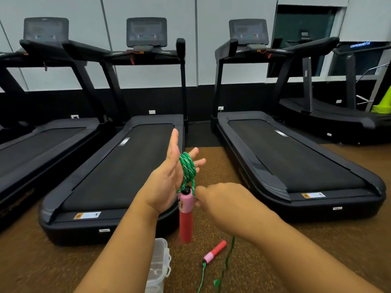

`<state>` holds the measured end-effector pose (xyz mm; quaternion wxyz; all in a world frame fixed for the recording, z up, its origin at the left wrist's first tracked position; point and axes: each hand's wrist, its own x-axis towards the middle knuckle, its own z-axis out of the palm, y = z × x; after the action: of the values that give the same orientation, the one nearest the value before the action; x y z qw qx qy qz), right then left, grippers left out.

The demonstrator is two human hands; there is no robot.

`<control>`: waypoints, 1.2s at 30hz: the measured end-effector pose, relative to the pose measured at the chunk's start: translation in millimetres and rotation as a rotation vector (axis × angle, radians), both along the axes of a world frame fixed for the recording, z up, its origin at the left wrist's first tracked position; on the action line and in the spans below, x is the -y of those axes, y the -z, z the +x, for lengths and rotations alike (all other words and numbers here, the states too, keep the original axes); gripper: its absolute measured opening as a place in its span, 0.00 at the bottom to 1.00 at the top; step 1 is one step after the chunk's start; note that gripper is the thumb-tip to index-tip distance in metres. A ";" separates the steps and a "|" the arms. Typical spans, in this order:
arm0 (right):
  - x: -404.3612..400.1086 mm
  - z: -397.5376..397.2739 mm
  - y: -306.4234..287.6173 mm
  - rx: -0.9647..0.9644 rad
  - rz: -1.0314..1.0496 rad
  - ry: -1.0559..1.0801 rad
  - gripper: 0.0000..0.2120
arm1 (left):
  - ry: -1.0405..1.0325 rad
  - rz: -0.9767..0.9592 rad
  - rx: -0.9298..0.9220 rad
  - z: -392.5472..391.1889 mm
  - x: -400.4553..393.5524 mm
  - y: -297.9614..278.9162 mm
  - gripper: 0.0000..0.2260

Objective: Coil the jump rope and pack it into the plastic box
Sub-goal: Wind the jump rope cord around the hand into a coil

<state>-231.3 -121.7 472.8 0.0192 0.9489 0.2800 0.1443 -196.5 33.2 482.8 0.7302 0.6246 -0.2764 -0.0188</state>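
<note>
My left hand is held up with straight fingers, and several turns of green jump rope are wound round those fingers. One pink-and-red handle hangs down from the coil below that hand. My right hand sits beside the handle's top and pinches the rope there. More green rope trails from under my right wrist to the floor. The second handle lies on the floor. The clear plastic box stands on the floor under my left forearm, partly hidden by it.
Black treadmills stand ahead on both sides, with a strip of brown floor between them. A stack of yellow cones sits at the far right.
</note>
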 end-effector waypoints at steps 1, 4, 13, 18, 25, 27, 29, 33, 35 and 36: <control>1.1 -0.6 -5.3 0.026 -0.016 -0.012 0.06 | -0.003 0.026 -0.007 -0.3 -0.2 1.9 0.23; 3.5 -1.3 -24.5 0.110 -0.028 -0.058 0.05 | -0.009 0.085 -0.057 -3.3 -1.7 6.9 0.26; 11.9 3.1 -74.1 -0.081 0.121 -0.081 0.12 | -0.036 0.154 -0.111 -11.8 0.2 4.8 0.32; 12.5 2.9 -88.1 -0.086 0.165 -0.100 0.10 | -0.015 0.200 -0.060 -13.8 3.6 3.0 0.27; 19.2 21.8 -89.3 -0.027 0.274 -0.076 0.07 | 0.133 0.130 -0.033 -17.2 8.0 -3.0 0.30; 22.2 28.4 -84.5 -0.042 0.344 -0.070 0.07 | 0.146 0.113 -0.041 -19.4 6.4 -4.8 0.30; 25.6 33.6 -78.6 -0.088 0.421 -0.058 0.06 | 0.153 0.098 -0.044 -20.4 4.8 -7.1 0.30; 28.6 37.6 -62.0 -0.260 0.634 -0.060 0.08 | 0.210 0.015 -0.050 -20.6 2.3 -12.8 0.31; 27.0 36.6 -51.5 -0.383 0.794 -0.059 0.09 | 0.196 0.010 0.006 -21.3 -0.1 -16.0 0.31; 25.2 35.2 -46.0 -0.425 0.863 -0.062 0.10 | 0.176 0.025 0.044 -21.0 -1.4 -17.2 0.33</control>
<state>-196.1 -146.9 518.7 -0.4382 0.8700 0.2203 0.0509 -217.5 34.5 499.9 0.7116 0.6072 -0.3460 -0.0727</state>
